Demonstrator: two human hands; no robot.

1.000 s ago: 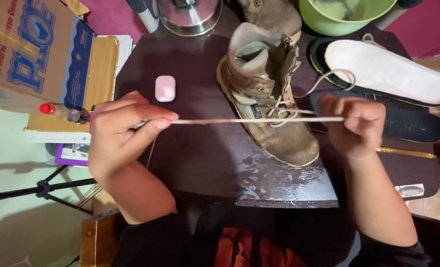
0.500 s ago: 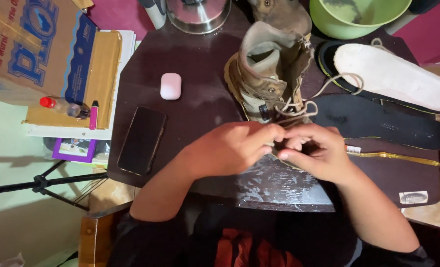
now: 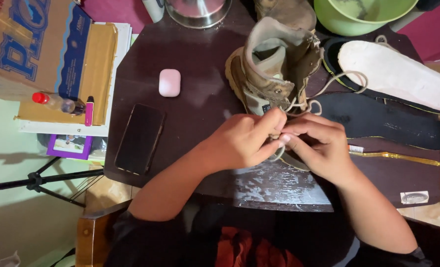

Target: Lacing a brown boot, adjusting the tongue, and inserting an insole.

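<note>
Hands, left (image 3: pixel 244 141) and right (image 3: pixel 318 146), pinch the bootlace (image 3: pixel 348 76) of the tan boot (image 3: pixel 274 69).

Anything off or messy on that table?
Yes. Whitish blotches mark the table edge below the hands. The boot is stripped: two insoles lie loose on the right, with a toothbrush beside them. Both hands, left and right, pinch the lace at the boot.
</note>
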